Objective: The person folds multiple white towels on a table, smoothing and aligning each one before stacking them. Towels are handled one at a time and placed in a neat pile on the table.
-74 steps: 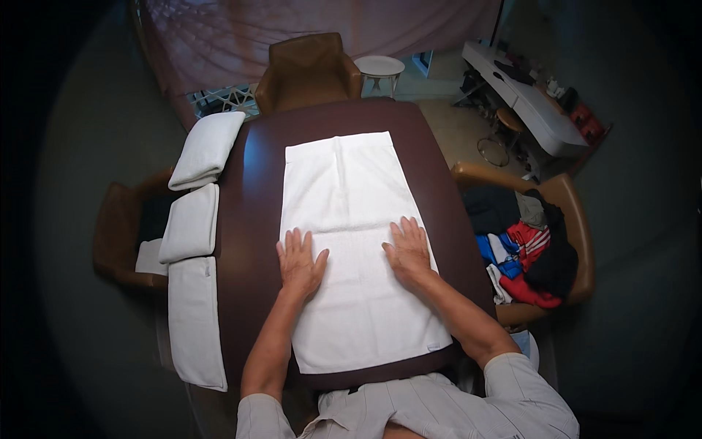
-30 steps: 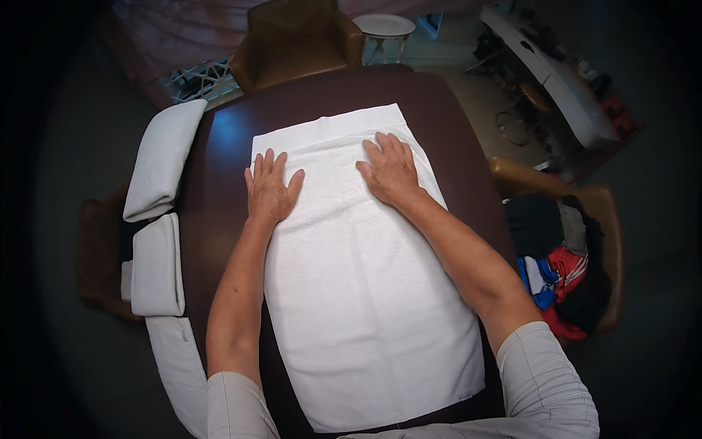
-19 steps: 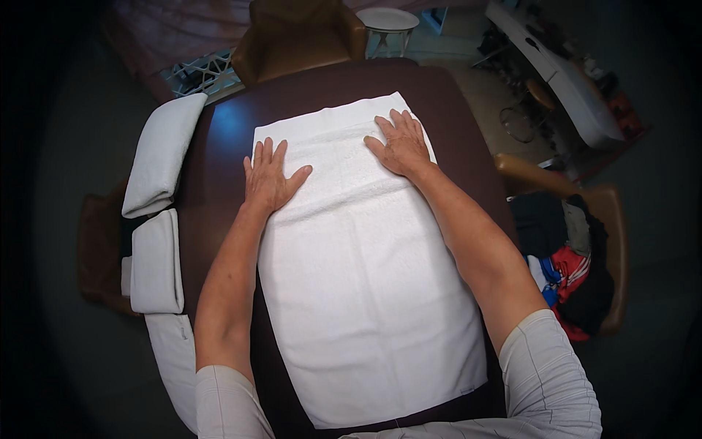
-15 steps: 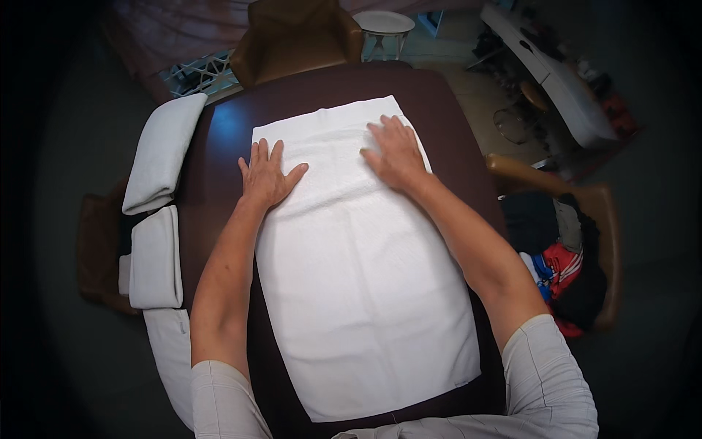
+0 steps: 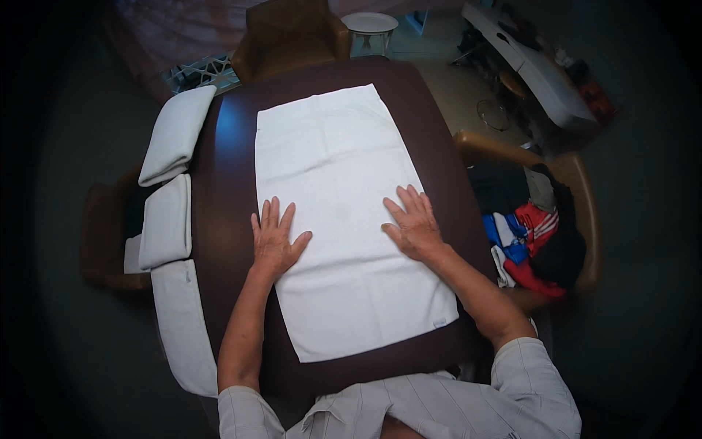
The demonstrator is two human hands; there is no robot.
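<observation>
A white towel [image 5: 336,175] lies spread lengthwise on the dark brown table [image 5: 230,183], with faint creases running across it. My left hand [image 5: 274,238] rests flat on its left edge, fingers spread and pointing away from me. On the opposite edge lies my right hand [image 5: 415,225], also flat with the fingers apart. Neither hand grips anything. A small label shows at the towel's near right corner.
Folded white towels [image 5: 175,135] line the table's left edge, one hanging toward the near side. Brown chairs stand at the far side [image 5: 289,36], left and right; the right one holds a heap of clothes [image 5: 537,227]. A small round white table [image 5: 371,23] stands behind.
Both hands have slid along the towel from its far end toward me, to about its middle. The far end now lies flatter and the view has shifted slightly.
</observation>
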